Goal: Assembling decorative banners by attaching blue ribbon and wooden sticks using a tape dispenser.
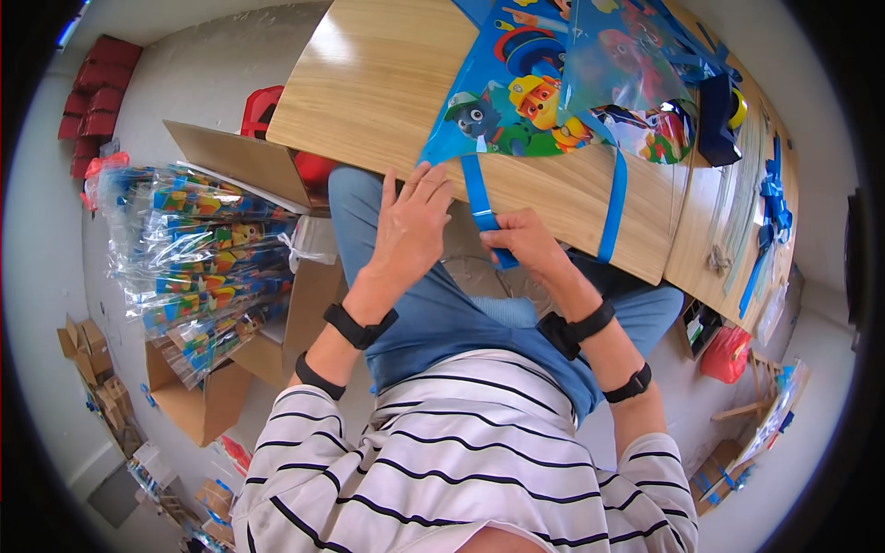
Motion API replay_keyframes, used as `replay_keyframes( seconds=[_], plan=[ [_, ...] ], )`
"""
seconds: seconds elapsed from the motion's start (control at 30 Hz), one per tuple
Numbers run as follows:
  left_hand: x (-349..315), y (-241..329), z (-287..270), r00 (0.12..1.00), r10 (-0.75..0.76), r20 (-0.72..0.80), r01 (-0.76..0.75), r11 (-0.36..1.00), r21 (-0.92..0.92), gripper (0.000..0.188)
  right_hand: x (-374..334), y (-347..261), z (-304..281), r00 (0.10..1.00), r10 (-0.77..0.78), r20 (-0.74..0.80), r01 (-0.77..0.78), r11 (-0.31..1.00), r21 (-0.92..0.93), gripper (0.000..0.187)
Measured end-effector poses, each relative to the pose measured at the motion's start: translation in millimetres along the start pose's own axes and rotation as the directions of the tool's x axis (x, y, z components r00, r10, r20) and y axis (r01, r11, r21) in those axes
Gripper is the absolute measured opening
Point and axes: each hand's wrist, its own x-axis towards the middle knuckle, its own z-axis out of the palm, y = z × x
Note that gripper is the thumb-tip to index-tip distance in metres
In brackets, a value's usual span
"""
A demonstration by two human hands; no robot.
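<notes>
- The right hand (527, 241) pinches a blue ribbon (479, 205) between thumb and fingers, just off the near edge of the table (369, 83), over the person's lap
- The left hand (410, 226) is spread, fingers apart and pointing up toward the table edge, just beside the same ribbon; whether its fingertips touch the ribbon or the wood I cannot tell
- The ribbon runs up from the right hand to a bright cartoon-printed kite (544, 88), which lies flat on the table with its lower corner reaching the near edge
- A second blue ribbon (613, 207) hangs from the kite further right and drops over the table edge, apart from both hands
- The step in hand looks like handling the kite's tail: straightening or folding the strip the right hand grips
- The next move likely calls for the left hand to close on the ribbon higher up, so the strip stays taut and flat between the two hands without twisting
- To the person's left a cardboard box (217, 396) on the floor holds a bundle of wrapped kites (198, 263) in clear plastic
- At the far right of the table lie more blue ribbons (772, 207) and thin sticks (737, 212)
</notes>
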Motion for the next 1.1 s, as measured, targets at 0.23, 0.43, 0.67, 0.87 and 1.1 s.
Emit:
replay_keyframes(
  seconds=[0.23, 0.43, 0.67, 0.87, 1.1],
  plan=[
    [-5.6, 3.0, 4.9, 0.970, -0.189, -0.155, 0.148, 0.959, -0.240, 0.034, 8.7, -45.2, 8.4, 0.977, -0.209, 0.038, 0.213, 0.964, -0.159, 0.016],
    [1.4, 8.6, -3.7, 0.806, -0.457, 0.378, 0.294, -0.245, -0.924, 0.030, -0.2, -47.9, 13.8, 0.969, -0.202, 0.140, 0.214, 0.974, -0.069, 0.015],
    [24.4, -4.2, 13.7, 0.803, -0.569, 0.174, 0.128, -0.120, -0.985, 0.037, -0.2, -31.2, 1.4, 0.994, -0.029, 0.105, 0.037, 0.997, -0.073, 0.013],
    [23.8, -6.9, 11.6, 0.830, -0.531, -0.172, 0.340, 0.725, -0.598, 0.040, 20.5, -21.5, -7.8, 0.998, 0.054, 0.028, -0.051, 0.994, -0.092, 0.013],
    [10.8, 13.5, 21.2, 0.953, -0.125, -0.276, 0.077, 0.981, -0.177, 0.044, 24.1, -16.9, -12.9, 0.994, 0.104, -0.023, -0.106, 0.988, -0.115, 0.013]
  ],
)
